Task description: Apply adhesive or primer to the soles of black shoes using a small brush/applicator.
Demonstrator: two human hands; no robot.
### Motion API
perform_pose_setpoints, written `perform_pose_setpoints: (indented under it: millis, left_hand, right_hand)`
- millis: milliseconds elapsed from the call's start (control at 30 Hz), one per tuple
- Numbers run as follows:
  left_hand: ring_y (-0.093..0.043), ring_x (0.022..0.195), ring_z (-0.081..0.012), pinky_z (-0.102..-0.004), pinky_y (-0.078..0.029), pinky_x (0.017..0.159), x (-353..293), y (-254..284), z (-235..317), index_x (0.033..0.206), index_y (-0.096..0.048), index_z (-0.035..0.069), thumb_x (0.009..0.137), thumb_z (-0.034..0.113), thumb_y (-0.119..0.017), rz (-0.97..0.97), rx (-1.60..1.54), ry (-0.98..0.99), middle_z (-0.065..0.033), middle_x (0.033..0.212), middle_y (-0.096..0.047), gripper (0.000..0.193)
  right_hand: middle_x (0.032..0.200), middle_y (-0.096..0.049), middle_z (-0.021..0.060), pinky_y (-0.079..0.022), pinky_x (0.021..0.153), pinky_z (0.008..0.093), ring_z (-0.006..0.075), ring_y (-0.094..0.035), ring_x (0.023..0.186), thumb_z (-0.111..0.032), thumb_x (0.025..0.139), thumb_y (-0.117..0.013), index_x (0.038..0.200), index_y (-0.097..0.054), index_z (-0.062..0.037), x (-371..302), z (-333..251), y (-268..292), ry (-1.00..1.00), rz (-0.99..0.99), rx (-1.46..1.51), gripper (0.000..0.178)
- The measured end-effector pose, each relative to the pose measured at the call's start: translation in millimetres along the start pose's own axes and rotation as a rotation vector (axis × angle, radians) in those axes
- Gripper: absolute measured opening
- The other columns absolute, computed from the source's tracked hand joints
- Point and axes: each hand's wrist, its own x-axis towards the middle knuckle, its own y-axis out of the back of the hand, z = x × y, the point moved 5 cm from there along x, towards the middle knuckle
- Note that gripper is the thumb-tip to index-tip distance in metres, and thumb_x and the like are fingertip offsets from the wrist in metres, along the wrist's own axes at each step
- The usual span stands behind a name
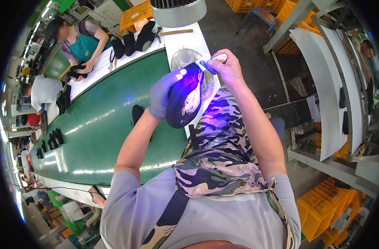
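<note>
My left hand, in a grey glove, grips a black shoe and holds it tilted above the edge of the white work table. Violet light falls on the shoe and on the glove's fingertips. A pale, rough patch shows on the shoe's face. In my bare right hand is a brush with a whitish handle, its head lit blue against or just over the shoe's far end. Behind the shoe stands a smeared whitish dish, partly hidden.
A green conveyor belt at the left carries several black shoes. More black shoes, a hammer and a wooden stick lie at the far end. A co-worker handles a shoe across the belt. A metal rack stands right, near yellow crates.
</note>
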Motion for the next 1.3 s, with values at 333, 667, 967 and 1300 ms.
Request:
perform_pose_setpoints:
  millis: [333,667,967,1300]
  left_hand:
    - [-0.059,0.114,-0.0237,-0.0360,-0.048,0.099,-2,-9,34,0.129,-0.049,-0.001,0.087,0.001,-0.063,-0.010,0.511,-0.499,-0.0171,0.128,-0.057,0.045]
    - [-0.068,0.098,-0.0299,-0.0348,-0.054,0.084,-4,-22,75,0.115,-0.059,0.003,0.068,0.007,-0.081,0.048,0.737,-0.396,-0.0171,0.108,-0.067,0.052]
    - [-0.067,0.090,-0.0222,-0.0332,-0.052,0.083,1,-15,53,0.117,-0.058,-0.006,0.051,0.022,-0.088,-0.400,0.590,0.220,-0.0153,0.098,-0.069,0.078]
    - [-0.062,0.090,-0.0142,-0.0290,-0.048,0.086,-17,-26,51,0.118,-0.060,-0.004,0.059,0.009,-0.079,-0.529,-0.038,0.510,-0.0055,0.102,-0.067,0.063]
  right_hand:
    - [0.084,-0.062,0.0051,-0.049,0.068,0.0270,0.0128,-0.061,0.074,-0.001,0.080,-0.068,0.094,-0.056,-0.0041,-30,-5,-20,-0.178,-0.071,0.324,0.019]
    - [0.088,-0.062,0.0053,-0.047,0.077,0.0271,0.0123,-0.059,0.082,-0.002,0.080,-0.068,0.095,-0.058,-0.0024,-34,-50,-31,-0.018,-0.160,0.243,0.018]
    - [0.087,-0.061,0.0050,-0.049,0.073,0.0257,0.0115,-0.059,0.077,0.003,0.079,-0.067,0.095,-0.055,-0.0026,-14,-79,-34,0.055,-0.152,0.136,0.020]
    - [0.079,-0.062,0.0036,-0.047,0.061,0.0223,0.0078,-0.059,0.070,0.002,0.076,-0.067,0.090,-0.055,-0.0017,-3,-52,-25,0.139,-0.110,0.104,0.019]
